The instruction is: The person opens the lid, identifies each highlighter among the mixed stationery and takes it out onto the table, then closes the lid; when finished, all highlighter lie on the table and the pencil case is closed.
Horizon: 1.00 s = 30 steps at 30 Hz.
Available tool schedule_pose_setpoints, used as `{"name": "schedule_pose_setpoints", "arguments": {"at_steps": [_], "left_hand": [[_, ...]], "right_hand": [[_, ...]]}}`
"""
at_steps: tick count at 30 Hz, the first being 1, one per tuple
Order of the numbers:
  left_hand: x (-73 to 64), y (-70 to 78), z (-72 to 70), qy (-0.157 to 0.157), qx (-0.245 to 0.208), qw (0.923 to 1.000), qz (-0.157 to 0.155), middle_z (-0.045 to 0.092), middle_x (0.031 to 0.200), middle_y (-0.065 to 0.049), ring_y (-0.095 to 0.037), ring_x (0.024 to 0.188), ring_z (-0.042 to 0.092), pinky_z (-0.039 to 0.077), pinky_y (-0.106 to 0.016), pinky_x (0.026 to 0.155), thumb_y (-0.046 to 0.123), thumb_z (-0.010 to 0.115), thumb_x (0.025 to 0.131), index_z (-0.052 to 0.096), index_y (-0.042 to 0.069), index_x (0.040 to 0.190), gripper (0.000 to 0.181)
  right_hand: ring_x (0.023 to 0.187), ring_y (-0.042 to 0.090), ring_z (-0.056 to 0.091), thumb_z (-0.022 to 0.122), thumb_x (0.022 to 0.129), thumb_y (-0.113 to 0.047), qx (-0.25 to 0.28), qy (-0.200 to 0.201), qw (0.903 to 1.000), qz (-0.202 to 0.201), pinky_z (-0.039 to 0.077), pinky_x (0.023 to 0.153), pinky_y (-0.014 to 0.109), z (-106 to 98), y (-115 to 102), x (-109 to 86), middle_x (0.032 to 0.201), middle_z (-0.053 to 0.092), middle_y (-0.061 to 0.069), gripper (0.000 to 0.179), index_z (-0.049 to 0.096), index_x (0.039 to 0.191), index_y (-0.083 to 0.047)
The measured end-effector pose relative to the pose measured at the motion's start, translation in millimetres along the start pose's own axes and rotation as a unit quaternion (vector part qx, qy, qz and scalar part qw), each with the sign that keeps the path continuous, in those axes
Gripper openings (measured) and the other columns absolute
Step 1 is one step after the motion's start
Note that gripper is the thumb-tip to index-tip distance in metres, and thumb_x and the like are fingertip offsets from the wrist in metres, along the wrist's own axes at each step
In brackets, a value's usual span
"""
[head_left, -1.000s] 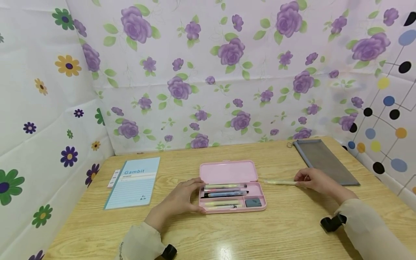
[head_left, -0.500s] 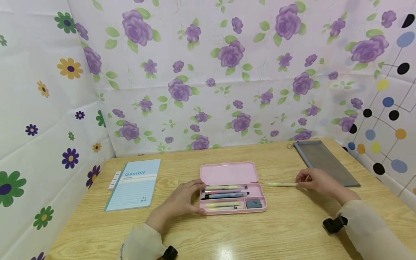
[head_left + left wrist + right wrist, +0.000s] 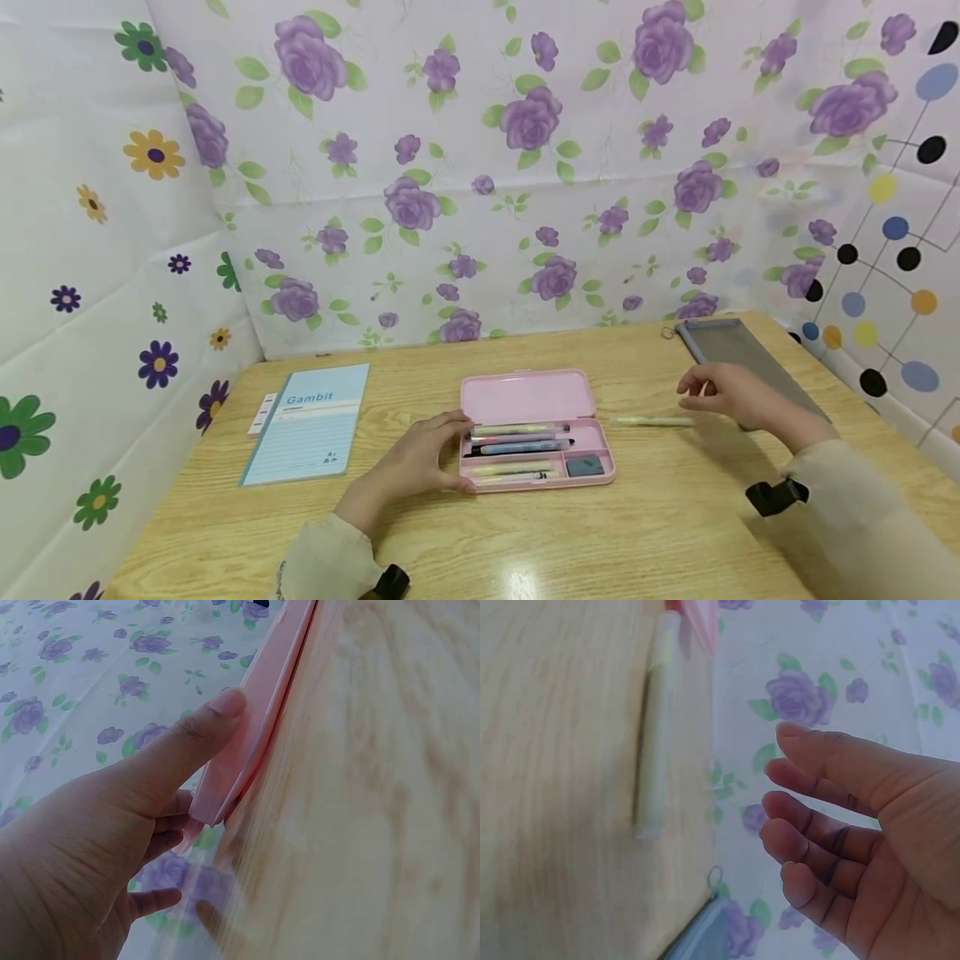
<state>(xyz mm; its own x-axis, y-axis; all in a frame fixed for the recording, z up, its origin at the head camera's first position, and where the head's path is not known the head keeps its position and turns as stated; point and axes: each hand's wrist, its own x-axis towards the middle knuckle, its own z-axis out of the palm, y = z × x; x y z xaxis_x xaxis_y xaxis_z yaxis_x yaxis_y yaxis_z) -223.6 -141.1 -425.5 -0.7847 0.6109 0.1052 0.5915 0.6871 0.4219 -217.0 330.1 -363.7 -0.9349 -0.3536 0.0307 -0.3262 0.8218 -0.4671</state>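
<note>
An open pink pencil case [image 3: 527,398] lies at the middle of the table, its lid folded back. Several pens [image 3: 517,448] fill its long compartments, and a dark grey eraser [image 3: 584,466] sits in the small front-right one. My left hand [image 3: 416,454] holds the case's left end, the thumb [image 3: 217,712] pressed on the front wall and the fingers partly hidden behind. To the right of the case a pale yellow capped pen [image 3: 654,750] lies on the wood. Just above its right end hovers my right hand [image 3: 723,396], holding nothing, fingers [image 3: 802,836] loosely bent.
A light blue notebook [image 3: 307,425] lies at the left, with a white labelled piece [image 3: 261,414] showing from under its left edge. Back right is a grey zip pouch [image 3: 757,358], partly covered by my right hand. Patterned cloth [image 3: 480,167] hangs behind and at both sides.
My right hand has let go of the pale yellow pen and lifted off it, leaving it on the table. My left hand stays at the pencil case.
</note>
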Motion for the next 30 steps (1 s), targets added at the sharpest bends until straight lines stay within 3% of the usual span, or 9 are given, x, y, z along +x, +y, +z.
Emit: {"name": "schedule_pose_setpoints", "arguments": {"at_steps": [9, 16, 30], "left_hand": [[0.1, 1.0, -0.3, -0.001, 0.0, 1.0, -0.001, 0.041, 0.152, -0.003, -0.027, 0.14, 0.039, 0.032, -0.053, 0.115, 0.063, 0.075, 0.069, 0.048, 0.016, 0.142, 0.092], [0.3, 2.2, -1.9, -0.002, 0.002, 1.0, -0.002, 0.041, 0.152, -0.004, -0.028, 0.14, 0.039, 0.031, -0.054, 0.115, 0.061, 0.076, 0.068, 0.048, 0.016, 0.142, 0.091], [0.6, 2.5, -2.4, -0.003, 0.008, 1.0, 0.0, 0.04, 0.152, -0.005, -0.029, 0.14, 0.039, 0.033, -0.055, 0.114, 0.06, 0.076, 0.069, 0.047, 0.016, 0.142, 0.09]], "right_hand": [[0.069, 0.006, 0.054, 0.067, 0.09, -0.027, -0.04, -0.003, 0.999, -0.019, 0.046, 0.059, 0.023, -13.3, -26.8, 9.7, 0.087, 0.064, -0.004, 0.02, 0.066, 0.102, -0.011], [0.069, 0.008, 0.052, 0.066, 0.091, -0.025, -0.052, -0.013, 0.9981, -0.031, 0.045, 0.059, 0.025, -17.0, -54.4, 17.2, 0.09, 0.064, -0.002, 0.017, 0.068, 0.102, -0.012], [0.074, 0.007, 0.052, 0.068, 0.09, -0.022, -0.049, -0.014, 0.9947, -0.089, 0.046, 0.063, 0.024, 1.1, -92.0, 31.4, 0.088, 0.061, -0.003, 0.012, 0.068, 0.1, -0.016]]}}
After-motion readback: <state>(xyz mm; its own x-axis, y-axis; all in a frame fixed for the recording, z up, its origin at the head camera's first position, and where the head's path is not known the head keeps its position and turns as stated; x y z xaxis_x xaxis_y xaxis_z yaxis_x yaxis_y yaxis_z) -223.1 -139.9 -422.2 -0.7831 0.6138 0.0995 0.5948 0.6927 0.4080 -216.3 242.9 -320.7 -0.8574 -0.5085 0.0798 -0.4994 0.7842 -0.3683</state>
